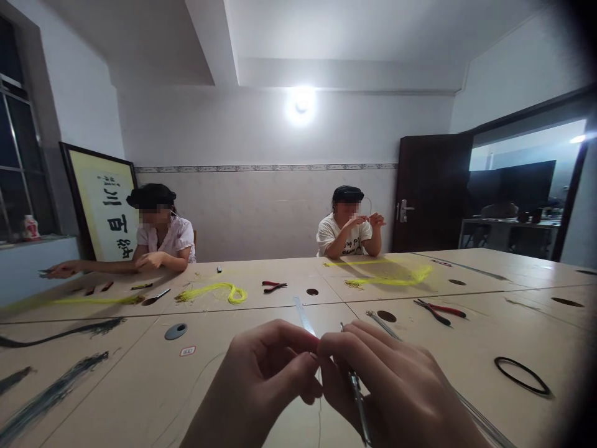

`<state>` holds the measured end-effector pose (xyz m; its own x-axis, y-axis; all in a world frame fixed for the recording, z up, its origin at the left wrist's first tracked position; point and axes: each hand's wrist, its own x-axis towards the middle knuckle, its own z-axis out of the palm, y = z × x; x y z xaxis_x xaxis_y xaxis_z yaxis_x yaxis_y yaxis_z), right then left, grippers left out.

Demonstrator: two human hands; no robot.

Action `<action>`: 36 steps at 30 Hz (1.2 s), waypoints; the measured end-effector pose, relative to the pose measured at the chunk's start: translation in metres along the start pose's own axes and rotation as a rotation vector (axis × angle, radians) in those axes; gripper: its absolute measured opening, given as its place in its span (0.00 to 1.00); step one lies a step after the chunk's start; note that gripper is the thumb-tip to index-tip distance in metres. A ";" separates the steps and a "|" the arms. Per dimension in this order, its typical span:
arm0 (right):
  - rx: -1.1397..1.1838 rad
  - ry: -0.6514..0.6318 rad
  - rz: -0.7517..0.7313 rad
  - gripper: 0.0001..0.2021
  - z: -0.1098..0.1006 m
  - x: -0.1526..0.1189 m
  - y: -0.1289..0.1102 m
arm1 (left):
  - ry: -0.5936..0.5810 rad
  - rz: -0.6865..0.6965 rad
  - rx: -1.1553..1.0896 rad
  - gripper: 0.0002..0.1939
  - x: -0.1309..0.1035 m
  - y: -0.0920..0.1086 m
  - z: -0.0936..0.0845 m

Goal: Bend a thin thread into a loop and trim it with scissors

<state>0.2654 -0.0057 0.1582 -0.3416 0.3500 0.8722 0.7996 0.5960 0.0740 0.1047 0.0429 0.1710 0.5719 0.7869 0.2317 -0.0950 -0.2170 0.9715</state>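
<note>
Both of my hands meet above the near middle of the table, fingertips touching. My left hand (268,367) is closed in a pinch; what sits between its thumb and forefinger is too small to make out. A thin dark line (319,414) hangs just below the joined fingertips. My right hand (389,373) also pinches at that spot, and a slim silver metal tool (357,392) with a pivot is tucked between its fingers, pointing down toward me. Whether this tool is a small pair of scissors is partly hidden by the fingers.
Ahead lie a steel ruler (304,314), red-handled pliers (441,311), another pair of pliers (273,286) and yellow line bundles (214,291). Dark strands (60,389) spread at left; a black ring (522,376) lies right. Two people (349,227) sit across the table (196,398).
</note>
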 end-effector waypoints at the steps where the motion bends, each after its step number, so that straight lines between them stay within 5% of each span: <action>1: -0.009 0.009 0.003 0.05 0.000 0.000 0.000 | 0.006 0.002 -0.028 0.06 0.000 0.000 0.001; 12: -0.054 0.024 0.036 0.19 -0.001 0.005 -0.005 | 0.014 0.002 -0.085 0.05 0.000 -0.001 0.002; 20: -0.002 -0.062 -0.009 0.09 -0.003 0.002 -0.002 | -0.040 -0.039 -0.008 0.06 -0.002 0.004 -0.009; 36: 0.011 -0.160 -0.027 0.12 -0.004 -0.001 0.000 | -0.061 -0.091 0.094 0.05 -0.003 0.007 -0.011</action>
<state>0.2680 -0.0084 0.1589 -0.4378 0.4439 0.7819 0.7841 0.6140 0.0905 0.0935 0.0452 0.1772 0.6232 0.7699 0.1371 0.0345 -0.2022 0.9787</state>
